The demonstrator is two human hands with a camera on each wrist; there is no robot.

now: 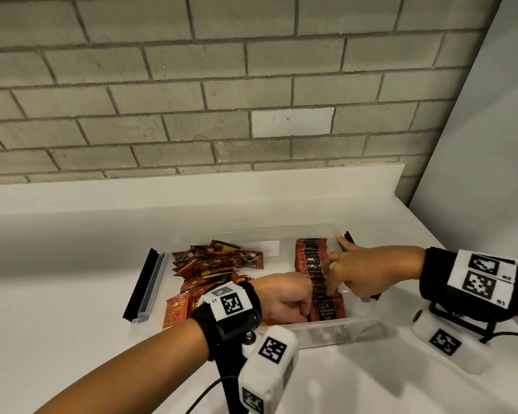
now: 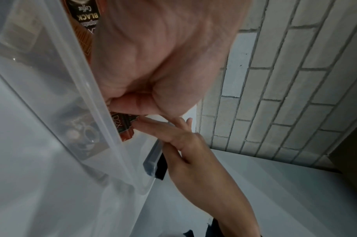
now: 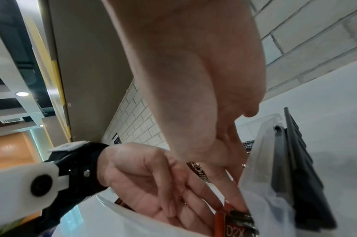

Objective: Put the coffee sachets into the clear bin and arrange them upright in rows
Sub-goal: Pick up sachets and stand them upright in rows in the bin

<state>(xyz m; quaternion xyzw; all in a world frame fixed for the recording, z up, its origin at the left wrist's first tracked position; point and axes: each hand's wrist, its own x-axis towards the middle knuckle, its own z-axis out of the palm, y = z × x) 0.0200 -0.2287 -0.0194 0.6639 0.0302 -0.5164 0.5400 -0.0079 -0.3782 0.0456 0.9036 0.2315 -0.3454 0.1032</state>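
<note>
A clear bin (image 1: 326, 331) stands on the white counter. Its right side holds a row of upright red-and-black coffee sachets (image 1: 311, 259). A loose pile of sachets (image 1: 210, 264) lies in its left side. My left hand (image 1: 296, 306) is inside the bin at the near end of the row, thumb and curled fingers pinching the top of the front sachet (image 2: 122, 128), also seen as the D2X sachet (image 3: 234, 227). My right hand (image 1: 338, 273) reaches over the row from the right, its straight fingers (image 3: 232, 198) touching the sachet tops, index finger pointing to the far corner.
Black-and-grey latch handles hang open on the bin's left end (image 1: 145, 285) and right end (image 1: 349, 239). A grey brick wall (image 1: 222, 100) and a white upstand run behind the counter. A pale panel (image 1: 491, 144) closes the right side.
</note>
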